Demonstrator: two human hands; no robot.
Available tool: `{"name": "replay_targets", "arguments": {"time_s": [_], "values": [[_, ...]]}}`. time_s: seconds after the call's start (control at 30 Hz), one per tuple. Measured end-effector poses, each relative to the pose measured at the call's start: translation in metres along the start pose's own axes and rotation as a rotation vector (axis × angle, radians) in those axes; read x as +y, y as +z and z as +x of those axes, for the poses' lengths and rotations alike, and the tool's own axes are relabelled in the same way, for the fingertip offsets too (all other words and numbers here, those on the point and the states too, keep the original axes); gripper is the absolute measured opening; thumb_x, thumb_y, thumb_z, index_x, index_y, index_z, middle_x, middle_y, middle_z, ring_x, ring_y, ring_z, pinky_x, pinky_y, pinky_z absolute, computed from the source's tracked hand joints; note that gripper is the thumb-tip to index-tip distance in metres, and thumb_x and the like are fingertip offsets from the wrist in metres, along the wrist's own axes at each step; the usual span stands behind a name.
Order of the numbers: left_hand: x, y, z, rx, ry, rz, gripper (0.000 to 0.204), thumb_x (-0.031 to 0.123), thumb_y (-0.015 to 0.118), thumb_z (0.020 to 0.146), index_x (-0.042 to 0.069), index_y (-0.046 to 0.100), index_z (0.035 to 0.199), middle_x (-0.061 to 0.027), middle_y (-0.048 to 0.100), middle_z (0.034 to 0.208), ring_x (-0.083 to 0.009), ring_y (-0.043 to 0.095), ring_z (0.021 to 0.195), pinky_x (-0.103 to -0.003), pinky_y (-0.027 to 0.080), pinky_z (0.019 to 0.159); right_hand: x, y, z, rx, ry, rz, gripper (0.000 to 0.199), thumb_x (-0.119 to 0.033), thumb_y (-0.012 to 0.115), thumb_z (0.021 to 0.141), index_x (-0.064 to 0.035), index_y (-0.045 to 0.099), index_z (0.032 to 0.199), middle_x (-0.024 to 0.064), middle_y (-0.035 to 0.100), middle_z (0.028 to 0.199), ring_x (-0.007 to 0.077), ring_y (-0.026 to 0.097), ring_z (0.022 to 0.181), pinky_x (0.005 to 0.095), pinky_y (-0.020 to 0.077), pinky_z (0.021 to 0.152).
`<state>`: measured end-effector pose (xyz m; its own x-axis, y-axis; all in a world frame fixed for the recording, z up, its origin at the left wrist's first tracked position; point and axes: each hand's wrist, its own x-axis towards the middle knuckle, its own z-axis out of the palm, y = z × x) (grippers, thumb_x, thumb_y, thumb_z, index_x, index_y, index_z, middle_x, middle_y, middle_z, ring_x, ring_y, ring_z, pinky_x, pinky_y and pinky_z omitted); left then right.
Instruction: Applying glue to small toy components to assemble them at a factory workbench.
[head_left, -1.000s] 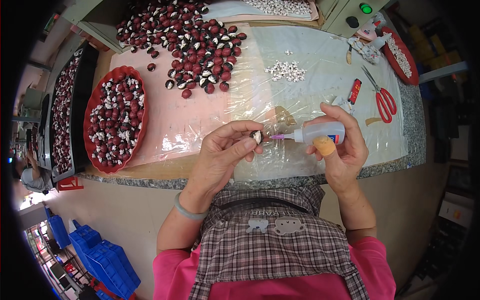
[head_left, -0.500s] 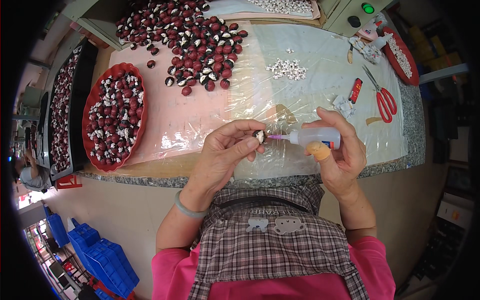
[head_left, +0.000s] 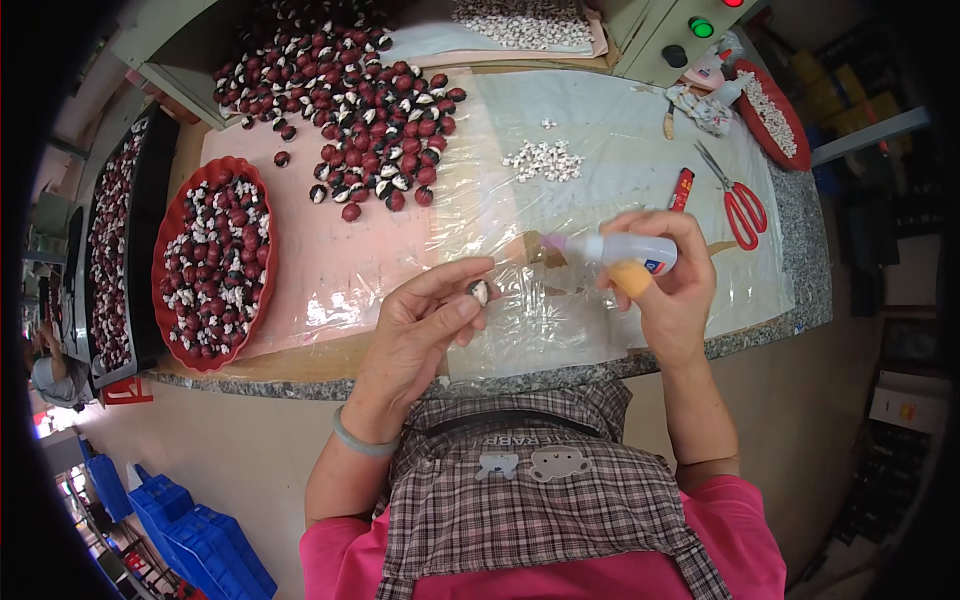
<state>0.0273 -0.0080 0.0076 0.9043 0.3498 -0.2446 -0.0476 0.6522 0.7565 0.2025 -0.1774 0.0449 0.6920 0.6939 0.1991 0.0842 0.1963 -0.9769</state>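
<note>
My left hand (head_left: 425,312) pinches a round black-and-white piece (head_left: 479,293), left of the leftward-pointing translucent plastic bottle (head_left: 632,249) my right hand (head_left: 680,290) grips

The clear sheet (head_left: 520,305) over the worktop is thin plastic film, wrinkled and shiny enough to throw the light back at me. Beside it, the stone edge (head_left: 808,240) looks hard, smooth and speckled. The squeeze bottle (head_left: 632,248) is smooth, translucent plastic, the fluted tray (head_left: 271,235) a red plastic with a slight gloss. The scissors (head_left: 727,184) pair metal blades with smooth red plastic handles. The piled balls (head_left: 375,150) have a soft sheen; the held piece (head_left: 480,291) is too small to judge fairly. The apron (head_left: 540,530) is matt checked cloth, the bangle (head_left: 362,442) smooth, the crates (head_left: 200,530) moulded plastic.
</note>
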Motion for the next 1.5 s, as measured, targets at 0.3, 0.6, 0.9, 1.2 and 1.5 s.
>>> {"name": "replay_targets", "arguments": {"time_s": [0.3,0.6,0.9,1.2,1.5], "values": [[-0.002,-0.006,-0.001,-0.030,-0.014,-0.046,0.031,0.003,0.062,0.090,-0.003,0.059,0.120,-0.0110,0.065,0.107,-0.0122,0.061,0.086,-0.022,0.049,0.074,0.026,-0.033,0.052,0.030,0.389,0.061,0.042,-0.001,0.066,0.082,0.0016,0.053,0.122,0.0089,0.062,0.101,0.0161,0.067,0.082,0.0251,0.0543,0.067],[-0.004,-0.011,0.000,-0.033,-0.024,-0.063,0.029,0.003,0.061,0.091,-0.002,0.059,0.119,-0.0116,0.064,0.108,-0.0133,0.061,0.088,-0.022,0.049,0.075,0.032,-0.031,0.081,0.004,0.353,-0.017,0.028,-0.003,0.064,0.083,-0.0044,0.052,0.108,0.0079,0.062,0.096,0.0158,0.068,0.084,0.0239,0.0536,0.065],[-0.005,-0.011,0.001,-0.028,-0.027,-0.055,0.028,0.002,0.060,0.091,-0.001,0.059,0.119,-0.0118,0.065,0.108,-0.0134,0.061,0.088,-0.023,0.049,0.076,0.050,-0.040,0.095,0.052,0.215,-0.706,0.015,-0.004,0.065,0.080,-0.0031,0.062,0.094,0.0092,0.061,0.088,0.0205,0.063,0.076,0.0353,0.0488,0.070],[-0.006,-0.012,0.002,-0.033,-0.027,-0.068,0.029,0.002,0.060,0.091,-0.001,0.058,0.120,-0.0119,0.065,0.108,-0.0138,0.061,0.089,-0.023,0.049,0.076,0.041,-0.027,0.113,-0.155,-0.032,-0.990,0.016,-0.008,0.066,0.083,-0.0025,0.068,0.097,0.0100,0.064,0.093,0.0234,0.062,0.085,0.0322,0.0476,0.079],[-0.006,-0.012,0.003,-0.049,-0.024,-0.064,0.029,0.004,0.061,0.091,-0.001,0.059,0.119,-0.0109,0.064,0.108,-0.0130,0.061,0.089,-0.022,0.049,0.076,0.041,-0.024,0.108,-0.212,-0.049,-1.036,0.020,-0.010,0.070,0.080,-0.0003,0.068,0.097,0.0131,0.066,0.094,0.0273,0.063,0.085,0.0334,0.0480,0.079]]}}
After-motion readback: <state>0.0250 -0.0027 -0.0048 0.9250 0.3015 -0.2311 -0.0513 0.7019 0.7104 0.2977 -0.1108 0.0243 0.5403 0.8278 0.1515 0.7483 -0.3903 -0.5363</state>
